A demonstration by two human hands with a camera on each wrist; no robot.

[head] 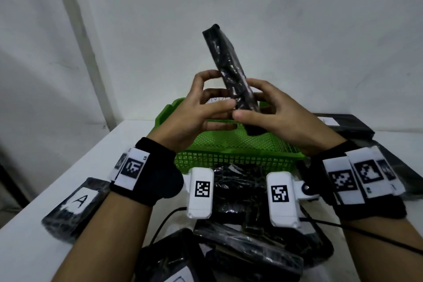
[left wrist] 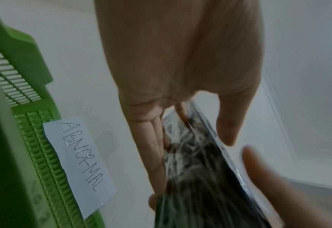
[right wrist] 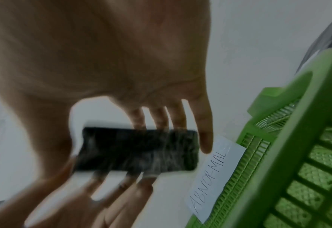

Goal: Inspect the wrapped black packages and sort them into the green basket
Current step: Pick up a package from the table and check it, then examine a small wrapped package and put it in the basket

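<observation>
A long black package [head: 226, 64] in shiny clear wrap stands nearly upright in the air above the green mesh basket [head: 240, 151]. My left hand [head: 219, 89] grips its lower part from the left, fingers along one face and thumb on the other. From the right, my right hand [head: 251, 103] holds the same end, with fingers curled behind and thumb in front. In the left wrist view the package [left wrist: 200, 177] runs along my fingers [left wrist: 155, 154]. In the right wrist view the package [right wrist: 138, 148] lies crosswise between both hands. A paper label reading ABNORMAL [left wrist: 79, 158] is stuck on the basket wall.
Several more wrapped black packages lie on the white table: one with an A label [head: 75, 206] at the left, a pile [head: 240, 192] just in front of the basket, others at the right [head: 350, 123]. A white wall stands close behind the basket.
</observation>
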